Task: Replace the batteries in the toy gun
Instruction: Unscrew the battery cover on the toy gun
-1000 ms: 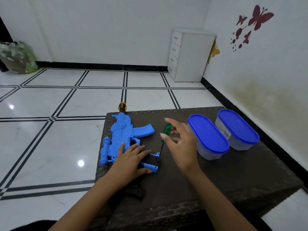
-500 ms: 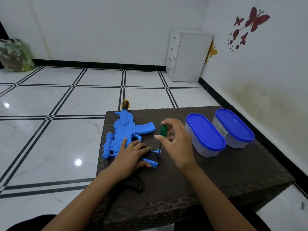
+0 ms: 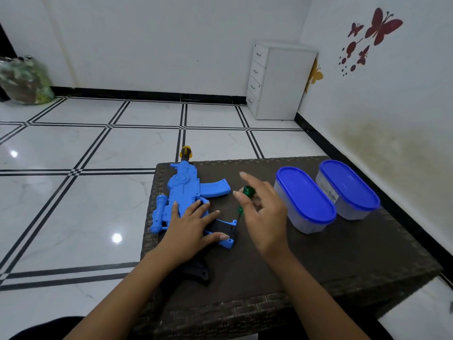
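A green-handled screwdriver (image 3: 248, 193) was held upright in the fingertips of the right hand (image 3: 263, 214), the forefinger lifted clear, and its tip was set against the black rear section of the blue toy gun (image 3: 182, 192). The left hand (image 3: 193, 223) was pressed flat, fingers spread, on the gun body, which lay along the table's (image 3: 318, 261) left edge with its muzzle past the far edge. The battery-cover screw was judged to be in work; steady downward pressure and further turns would be called for before the cover could be lifted. Near the far right corner, two lidded blue-topped containers (image 3: 305, 200) (image 3: 348, 188) stood side by side; their contents could not be made out.
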Action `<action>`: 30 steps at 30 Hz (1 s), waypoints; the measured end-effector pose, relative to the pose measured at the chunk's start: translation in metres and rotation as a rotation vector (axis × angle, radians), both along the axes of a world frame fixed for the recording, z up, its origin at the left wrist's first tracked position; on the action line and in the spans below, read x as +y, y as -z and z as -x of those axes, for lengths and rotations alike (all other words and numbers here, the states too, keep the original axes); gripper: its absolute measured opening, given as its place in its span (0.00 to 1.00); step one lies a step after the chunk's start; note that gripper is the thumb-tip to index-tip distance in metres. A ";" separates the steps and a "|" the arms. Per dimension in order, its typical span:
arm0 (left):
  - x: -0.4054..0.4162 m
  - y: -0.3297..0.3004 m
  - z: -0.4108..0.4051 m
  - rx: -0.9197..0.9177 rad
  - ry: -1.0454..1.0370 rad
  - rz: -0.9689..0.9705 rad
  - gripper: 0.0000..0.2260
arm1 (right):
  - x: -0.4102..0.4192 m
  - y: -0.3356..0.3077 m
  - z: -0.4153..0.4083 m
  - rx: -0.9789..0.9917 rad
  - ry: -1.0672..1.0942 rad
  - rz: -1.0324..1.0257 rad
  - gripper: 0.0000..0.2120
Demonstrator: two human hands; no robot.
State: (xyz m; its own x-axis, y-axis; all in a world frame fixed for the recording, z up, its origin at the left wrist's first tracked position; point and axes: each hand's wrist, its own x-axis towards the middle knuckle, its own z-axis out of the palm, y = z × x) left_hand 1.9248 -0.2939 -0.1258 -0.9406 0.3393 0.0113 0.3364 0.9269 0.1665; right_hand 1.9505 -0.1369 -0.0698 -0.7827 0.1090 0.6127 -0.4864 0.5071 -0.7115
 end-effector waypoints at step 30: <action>0.000 -0.001 -0.004 -0.015 -0.066 -0.019 0.56 | -0.003 -0.006 -0.006 -0.087 0.017 0.182 0.13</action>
State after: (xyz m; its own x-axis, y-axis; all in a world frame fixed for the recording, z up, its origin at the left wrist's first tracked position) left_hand 1.9286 -0.2941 -0.1252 -0.9609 0.2768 0.0031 0.2724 0.9435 0.1886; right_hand 1.9570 -0.1399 -0.0642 -0.8291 0.2253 0.5117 -0.4115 0.3736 -0.8313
